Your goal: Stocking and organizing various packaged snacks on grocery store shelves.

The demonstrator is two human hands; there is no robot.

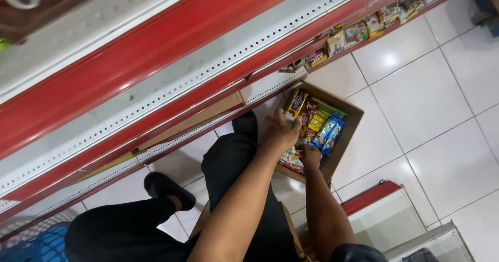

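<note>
Forearms reach down to a cardboard box on the white tiled floor beside the red shelf: left hand spread over snack packets, right hand among them, grip unclear; packets probably light, crinkly, slippery, best pinched at edges.

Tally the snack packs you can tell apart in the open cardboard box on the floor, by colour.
Yellow and dark pack: 1
Yellow and green pack: 1
Blue packs: 2
Total: 4
More packs lie under the left hand and right hand in the cardboard box; those cannot be counted.
</note>
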